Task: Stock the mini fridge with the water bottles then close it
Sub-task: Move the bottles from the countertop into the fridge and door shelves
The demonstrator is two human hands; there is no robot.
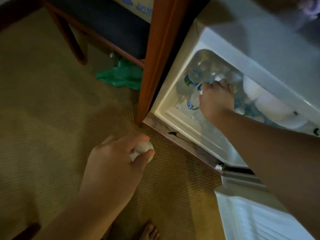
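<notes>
Carpeted floor (52,101), left hand (114,163) gripping bottle cap (142,149) (body hidden), right hand (216,99) grasping bottle (194,101) inside fridge (173,108)

Hotel-type room: carpet (52,101), wooden chair (90,23), cabinet-housed mini fridge (173,108).

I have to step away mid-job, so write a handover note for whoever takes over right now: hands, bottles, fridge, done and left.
Left hand: grips a water bottle by its white cap, held over the carpet outside the fridge.
Right hand: inside the mini fridge, fingers among the stocked bottles; whether it grips one I cannot tell.
Fridge: several water bottles already inside, on the left side; fridge door open, at lower right.
Done: part of the stock is in.
Left: put in the bottle in the left hand and any others out of view, withdraw both hands, close the door.
</notes>
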